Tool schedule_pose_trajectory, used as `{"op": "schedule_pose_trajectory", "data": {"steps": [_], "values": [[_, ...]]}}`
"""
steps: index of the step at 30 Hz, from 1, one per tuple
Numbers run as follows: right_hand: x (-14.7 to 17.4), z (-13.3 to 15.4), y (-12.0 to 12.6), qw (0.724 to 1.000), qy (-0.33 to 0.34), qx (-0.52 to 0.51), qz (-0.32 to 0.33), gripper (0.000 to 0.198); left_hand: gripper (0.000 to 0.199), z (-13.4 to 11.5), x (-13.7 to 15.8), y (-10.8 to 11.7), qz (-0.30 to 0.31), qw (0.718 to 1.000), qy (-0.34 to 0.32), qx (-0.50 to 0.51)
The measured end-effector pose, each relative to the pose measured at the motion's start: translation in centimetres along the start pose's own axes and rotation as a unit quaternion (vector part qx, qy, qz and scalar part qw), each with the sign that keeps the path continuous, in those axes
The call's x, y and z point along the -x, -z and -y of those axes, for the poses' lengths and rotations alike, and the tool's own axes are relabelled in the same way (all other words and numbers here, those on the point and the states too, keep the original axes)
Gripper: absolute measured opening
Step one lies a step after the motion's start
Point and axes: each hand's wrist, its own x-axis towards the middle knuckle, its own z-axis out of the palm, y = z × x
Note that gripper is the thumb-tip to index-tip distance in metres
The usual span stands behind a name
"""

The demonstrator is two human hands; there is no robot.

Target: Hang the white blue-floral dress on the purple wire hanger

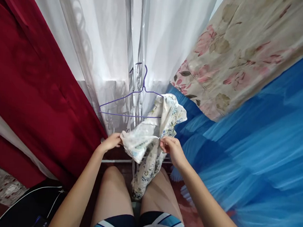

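Garment (169, 118), white with a floral print, hangs over one end of a purple hanger (143, 88), hiding that end; its lower part drops between the person's thighs (114, 191). What the hook catches on is hard to make out against the white curtain (103, 29). The left hand (110, 141) has its fingers closed on an edge of the cloth, some tips hidden behind it. The right hand (172, 148) pinches another bit, thumb and forefinger together; exactly what lies between them is too small to tell. Cloth stretched between the hands is blurred. Both forearms run off the bottom, where a black bag-like thing (33, 202) is also cut off.
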Motion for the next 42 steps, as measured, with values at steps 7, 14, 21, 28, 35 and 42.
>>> {"op": "schedule_pose_trajectory", "data": {"steps": [7,14,21,28,35,42], "values": [[0.4,-6.0,5.0,0.991,-0.062,0.105,-0.047,0.030,0.027,-5.0,2.3,-5.9,0.129,0.974,-0.184,-0.029],[1.6,-4.7,5.8,0.967,0.012,0.231,-0.108,0.026,0.024,-8.0,5.0,-11.7,0.113,0.953,-0.281,-0.033],[4.5,-0.6,3.0,0.975,-0.046,0.042,0.214,0.022,0.022,-5.7,5.8,-15.9,0.135,0.936,-0.317,-0.064],[6.0,-1.1,3.1,0.897,-0.193,-0.235,0.321,0.037,0.053,-2.0,6.7,-11.9,0.382,0.912,-0.149,-0.003],[5.0,1.4,3.3,0.870,-0.183,-0.153,0.432,0.031,0.035,1.4,13.1,-10.5,0.375,0.914,-0.138,-0.072],[3.6,9.5,3.8,0.901,-0.105,0.128,0.400,0.023,0.014,1.2,12.8,-6.0,0.273,0.915,-0.130,-0.269]]}}
